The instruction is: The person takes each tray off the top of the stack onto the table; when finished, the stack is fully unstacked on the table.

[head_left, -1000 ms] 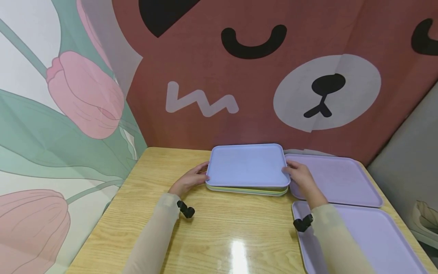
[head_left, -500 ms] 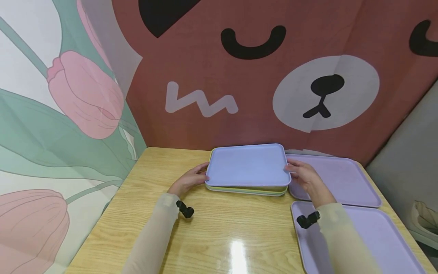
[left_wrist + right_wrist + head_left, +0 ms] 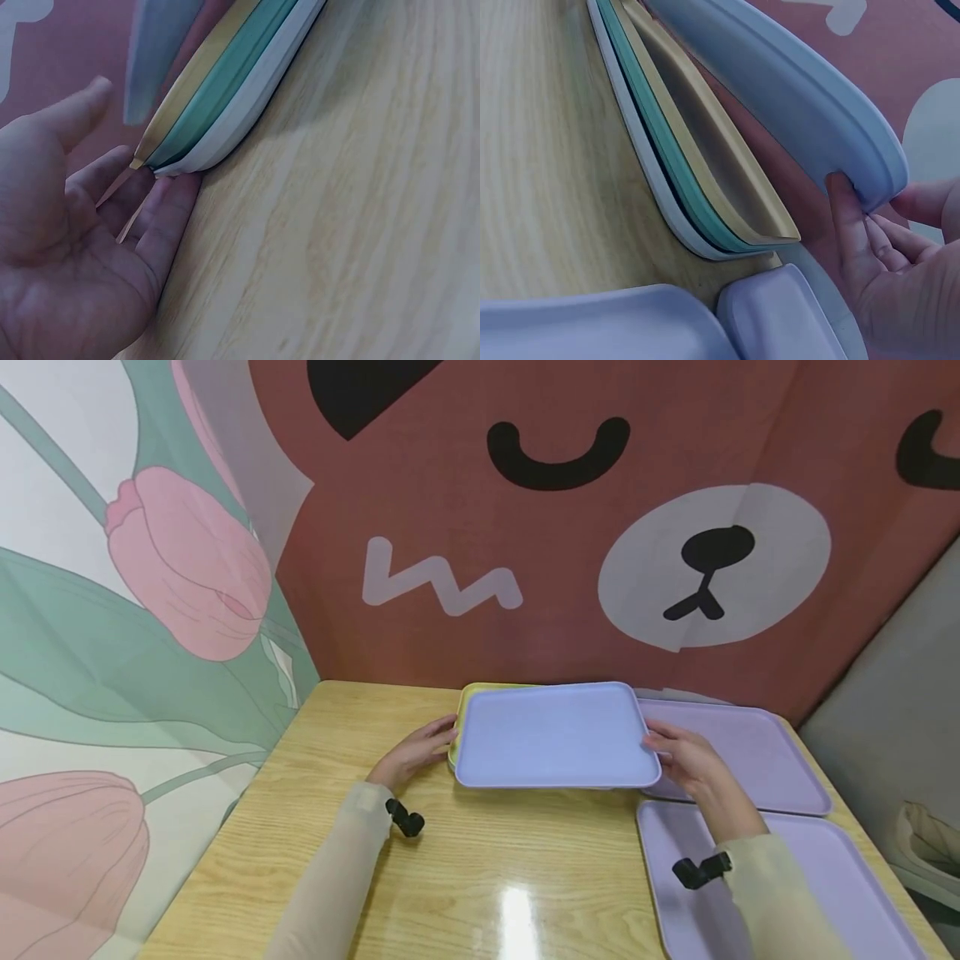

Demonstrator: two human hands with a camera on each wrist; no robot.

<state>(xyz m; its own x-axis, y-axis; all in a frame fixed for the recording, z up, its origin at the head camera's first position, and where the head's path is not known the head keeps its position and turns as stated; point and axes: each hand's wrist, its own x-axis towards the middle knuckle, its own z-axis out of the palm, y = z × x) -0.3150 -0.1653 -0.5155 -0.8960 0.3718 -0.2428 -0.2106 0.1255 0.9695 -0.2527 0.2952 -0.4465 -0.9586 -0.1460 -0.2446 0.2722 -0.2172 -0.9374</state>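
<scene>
The blue tray is raised and slanted above a stack, its right edge pinched between the thumb and fingers of my right hand. Below it in the right wrist view lie a yellow tray, a green tray and a white tray. My left hand is beside the stack's left end. In the left wrist view its fingertips touch the rims of the stacked trays, the thumb stands apart, and the blue tray is off the hand.
Two purple trays lie on the right side of the wooden table: one at the back, one nearer the front. Behind the table hangs a printed cloth with a bear face.
The blue tray has shifted right and toward the front, baring the yellow tray's left and back edges. My right hand has moved right with it; my left hand has let its edge go.
</scene>
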